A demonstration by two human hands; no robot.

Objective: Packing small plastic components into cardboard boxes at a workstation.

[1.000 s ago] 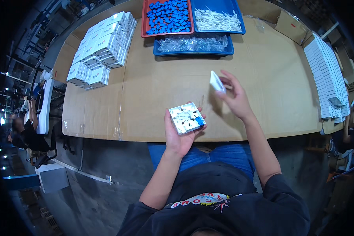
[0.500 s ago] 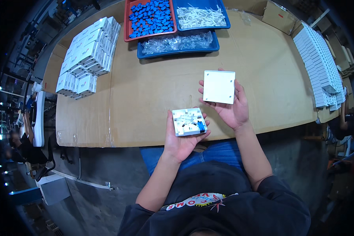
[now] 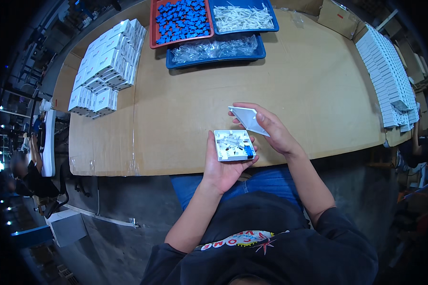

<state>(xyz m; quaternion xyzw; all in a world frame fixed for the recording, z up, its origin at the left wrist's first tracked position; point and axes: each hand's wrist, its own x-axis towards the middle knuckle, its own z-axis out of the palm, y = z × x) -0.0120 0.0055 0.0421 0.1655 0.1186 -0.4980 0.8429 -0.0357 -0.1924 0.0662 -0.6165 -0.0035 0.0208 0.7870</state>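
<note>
My left hand (image 3: 223,164) holds a square white socket base (image 3: 233,145) flat in its palm, open side up, with small clear parts and a blue insert at its right corner. My right hand (image 3: 271,130) holds a white square cover plate (image 3: 249,119) tilted on edge, just above and to the right of the base, close to touching it. Both hands hover over the near edge of the cardboard-covered table (image 3: 185,109).
At the far edge stand a red tray of blue parts (image 3: 180,21), a blue tray of white parts (image 3: 242,16) and a blue tray of clear bags (image 3: 214,50). White boxes are stacked at the left (image 3: 107,61), and white plates are rowed at the right (image 3: 387,78).
My right hand has brought the cover plate down and left, from held up flat to tilted right beside the base. The left hand stays put with the base.
</note>
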